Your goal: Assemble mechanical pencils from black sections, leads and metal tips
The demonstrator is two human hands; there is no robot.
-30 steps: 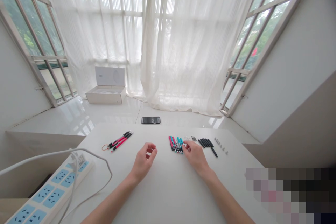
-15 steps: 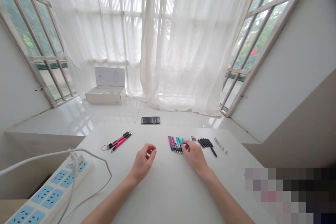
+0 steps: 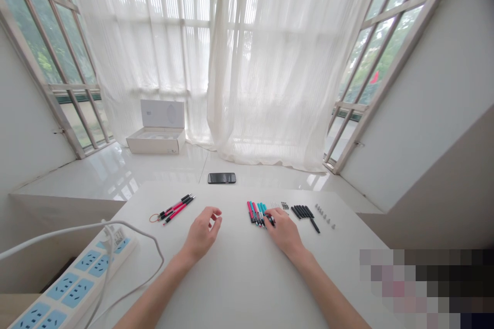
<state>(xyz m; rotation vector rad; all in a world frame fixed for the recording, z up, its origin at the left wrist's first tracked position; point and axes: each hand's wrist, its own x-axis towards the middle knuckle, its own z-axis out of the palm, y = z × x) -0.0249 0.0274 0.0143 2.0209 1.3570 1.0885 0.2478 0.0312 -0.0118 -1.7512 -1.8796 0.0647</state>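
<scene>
My right hand (image 3: 284,231) lies on the white table (image 3: 247,277), its fingertips pinched on a pen barrel at the near end of a row of pink and teal pen barrels (image 3: 254,212). My left hand (image 3: 201,235) hovers just above the table to the left of that row, fingers loosely curled and apart, holding nothing. To the right of the row lie small springs (image 3: 284,205), several black pen pieces (image 3: 303,211) and a line of small metal tips (image 3: 324,216). Three pink-and-black pens (image 3: 176,207) lie at the far left beside a rubber band.
A black phone (image 3: 222,178) lies on the floor beyond the table's far edge. A white and blue power strip (image 3: 73,282) with a white cable (image 3: 116,223) sits at the near left. An open white box (image 3: 156,136) stands by the curtain.
My left hand has drifted left and its fingers have loosened. My right hand has slid slightly nearer me, its fingertips closing on a barrel at the row's end.
</scene>
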